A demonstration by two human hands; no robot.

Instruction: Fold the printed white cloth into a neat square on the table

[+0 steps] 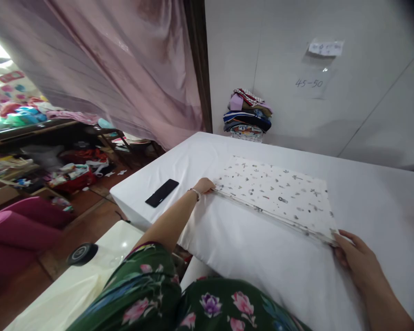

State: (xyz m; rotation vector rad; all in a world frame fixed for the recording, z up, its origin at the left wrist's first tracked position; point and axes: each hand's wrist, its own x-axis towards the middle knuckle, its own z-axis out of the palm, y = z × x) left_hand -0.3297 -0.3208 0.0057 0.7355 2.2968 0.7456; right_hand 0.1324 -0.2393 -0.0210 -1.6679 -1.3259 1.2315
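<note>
A white cloth with small printed figures [272, 191] lies folded flat on the white-covered table [255, 257]. At its near left corner my left hand [204, 185] pinches the edge, a bracelet on the wrist. My right hand [355, 255] grips the near right corner, thumb and fingers closed around the edge. Between the two hands the near edge runs straight and shows several layers. To the left of my left hand rests a black phone [162, 193].
Folded clothes [247, 115] are stacked by the wall behind the table. A pink curtain [134, 59] hangs at the back left. On the lower left, a pale side table [113, 248] holds a black round object [82, 254]. Pink rolls [20, 230] stand farther left.
</note>
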